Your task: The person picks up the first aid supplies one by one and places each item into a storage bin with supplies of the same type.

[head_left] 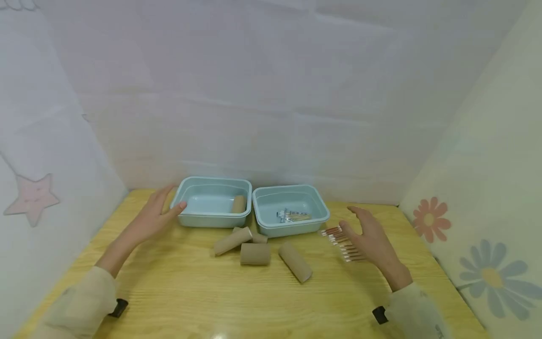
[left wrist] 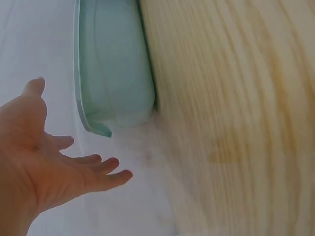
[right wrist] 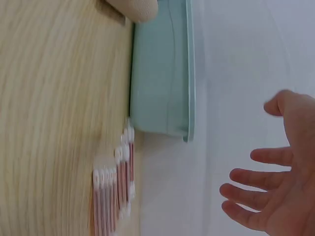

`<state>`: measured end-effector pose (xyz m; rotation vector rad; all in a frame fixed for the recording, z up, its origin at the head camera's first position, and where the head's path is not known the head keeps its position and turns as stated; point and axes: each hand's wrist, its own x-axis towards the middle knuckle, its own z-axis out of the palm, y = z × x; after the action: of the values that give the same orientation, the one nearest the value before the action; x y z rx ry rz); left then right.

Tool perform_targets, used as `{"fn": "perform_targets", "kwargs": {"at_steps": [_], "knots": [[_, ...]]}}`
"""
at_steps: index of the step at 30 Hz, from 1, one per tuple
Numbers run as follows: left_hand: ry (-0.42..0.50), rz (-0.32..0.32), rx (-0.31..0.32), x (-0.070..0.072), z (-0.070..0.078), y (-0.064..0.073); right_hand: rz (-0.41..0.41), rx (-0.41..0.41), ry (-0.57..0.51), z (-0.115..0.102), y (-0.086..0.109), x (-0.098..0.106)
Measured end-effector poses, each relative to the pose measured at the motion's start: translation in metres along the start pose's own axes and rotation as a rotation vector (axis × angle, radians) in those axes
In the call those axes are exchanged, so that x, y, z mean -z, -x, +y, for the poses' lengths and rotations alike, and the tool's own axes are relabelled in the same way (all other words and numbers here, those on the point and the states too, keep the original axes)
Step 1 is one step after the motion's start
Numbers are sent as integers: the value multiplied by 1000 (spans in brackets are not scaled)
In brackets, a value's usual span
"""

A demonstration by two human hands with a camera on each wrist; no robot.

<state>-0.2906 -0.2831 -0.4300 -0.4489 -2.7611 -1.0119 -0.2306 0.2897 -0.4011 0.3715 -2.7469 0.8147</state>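
My left hand hovers at the left end of a pale blue plastic bin, fingers spread and holding nothing. In the left wrist view, a gap shows between that hand and the bin. Inside this bin lies one cardboard tube. My right hand is over a row of cotton swabs with reddish-brown sticks and white tips; its fingers are parted with nothing between them. A second pale blue bin holds a small pile of thin sticks, some silvery, too small to identify.
Several cardboard tubes lie on the wooden table before the bins: one tube leaning on another, one tube crosswise, one tube slanting to the right. White cloth rises behind the bins, with printed panels at both sides.
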Motion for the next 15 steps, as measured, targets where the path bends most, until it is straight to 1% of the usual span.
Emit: {"fn": "perform_targets", "kwargs": {"at_steps": [4, 8, 11, 15], "knots": [[51, -40, 34, 0, -4, -1, 40, 26, -75, -19, 0, -6], [64, -61, 62, -4, -5, -5, 63, 74, -82, -33, -3, -8], [56, -63, 58, -8, -5, -7, 59, 116, -81, -42, -5, -8], [59, -35, 20, -13, -6, -10, 27, 118, -89, -50, -4, -7]]}}
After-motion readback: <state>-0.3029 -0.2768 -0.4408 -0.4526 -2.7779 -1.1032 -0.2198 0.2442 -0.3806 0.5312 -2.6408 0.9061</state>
